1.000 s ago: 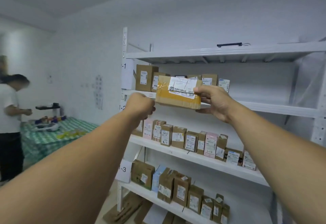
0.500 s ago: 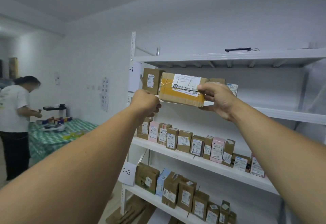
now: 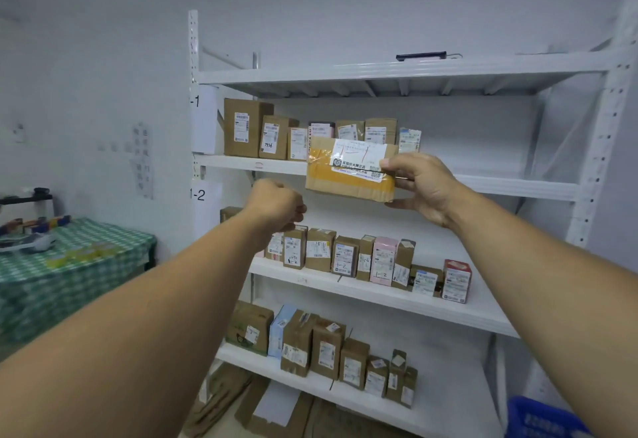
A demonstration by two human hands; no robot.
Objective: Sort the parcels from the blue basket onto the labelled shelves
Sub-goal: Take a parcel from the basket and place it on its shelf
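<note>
One brown parcel (image 3: 348, 175), yellow-taped, hangs level before the front edge of the 1-1 shelf (image 3: 500, 183), its right end gripped in the right hand (image 3: 426, 189). The left hand (image 3: 276, 206) is a curled fist just below its left end, not touching, holding nothing I can see. The blue basket (image 3: 542, 417) sits low right.

Parcel (image 3: 348, 177) in right hand (image 3: 426, 189) at labelled shelf (image 3: 238, 163); left hand (image 3: 276, 204) apart.

The white shelf unit (image 3: 379, 70) carries a row of boxes (image 3: 247, 126) behind the right hand (image 3: 424, 185), a second row (image 3: 345, 254) below the left hand (image 3: 276, 204), and a third row (image 3: 324, 348) lowest.
</note>
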